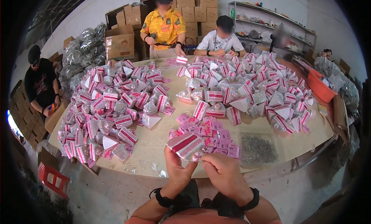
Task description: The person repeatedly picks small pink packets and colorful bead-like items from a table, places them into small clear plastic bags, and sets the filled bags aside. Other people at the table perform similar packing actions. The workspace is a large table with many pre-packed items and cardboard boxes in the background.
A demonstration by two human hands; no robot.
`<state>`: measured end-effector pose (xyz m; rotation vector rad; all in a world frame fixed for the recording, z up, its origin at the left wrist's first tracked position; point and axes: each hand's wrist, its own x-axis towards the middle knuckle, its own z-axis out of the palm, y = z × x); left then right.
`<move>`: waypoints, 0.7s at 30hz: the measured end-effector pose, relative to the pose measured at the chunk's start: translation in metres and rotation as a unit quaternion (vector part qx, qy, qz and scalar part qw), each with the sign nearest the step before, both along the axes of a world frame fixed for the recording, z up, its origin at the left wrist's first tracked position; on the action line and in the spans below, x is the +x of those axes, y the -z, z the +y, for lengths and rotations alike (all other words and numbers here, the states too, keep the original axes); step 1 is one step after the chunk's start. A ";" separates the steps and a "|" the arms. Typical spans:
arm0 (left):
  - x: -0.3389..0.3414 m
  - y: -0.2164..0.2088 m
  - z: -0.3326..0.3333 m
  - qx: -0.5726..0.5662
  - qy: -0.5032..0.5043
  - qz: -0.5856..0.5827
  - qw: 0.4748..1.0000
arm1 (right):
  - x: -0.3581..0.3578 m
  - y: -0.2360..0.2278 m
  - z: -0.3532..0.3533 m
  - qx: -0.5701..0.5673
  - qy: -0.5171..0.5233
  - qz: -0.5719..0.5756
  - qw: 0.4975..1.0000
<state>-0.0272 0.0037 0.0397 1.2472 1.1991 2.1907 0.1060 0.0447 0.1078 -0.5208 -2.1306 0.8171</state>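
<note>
My left hand (177, 173) is closed around a cake-slice-shaped packet (185, 143), pink and white with a dark red band, held up above the table's near edge. At the packet's lower right corner, the fingertips of my right hand (223, 170) are pinched together. What they grip there is too small to make out. Just beyond the packet lie many small pink printed cards (218, 136), loosely spread. Right of the cards sits a clear shallow tray (276, 160) of thin dark metal pieces.
Large heaps of similar cake-slice packets cover the table's left (110, 112) and right (247, 90). People work across the table and at far left. An orange basin (321, 87) stands by the right edge; a red stool (53, 180) is on the floor at left.
</note>
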 end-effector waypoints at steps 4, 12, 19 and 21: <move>-0.001 0.002 -0.003 -0.015 0.004 -0.002 1.000 | 0.000 0.001 0.000 -0.056 -0.010 -0.011 0.998; 0.003 -0.002 -0.004 0.000 0.034 -0.060 0.998 | -0.002 0.007 0.000 -0.286 -0.040 0.051 0.956; 0.002 0.000 -0.003 -0.014 0.022 -0.051 0.998 | -0.003 0.013 0.002 -0.281 -0.031 0.070 0.957; 0.002 0.001 -0.002 -0.019 0.019 -0.045 0.999 | -0.005 0.014 0.004 -0.260 -0.024 0.080 0.962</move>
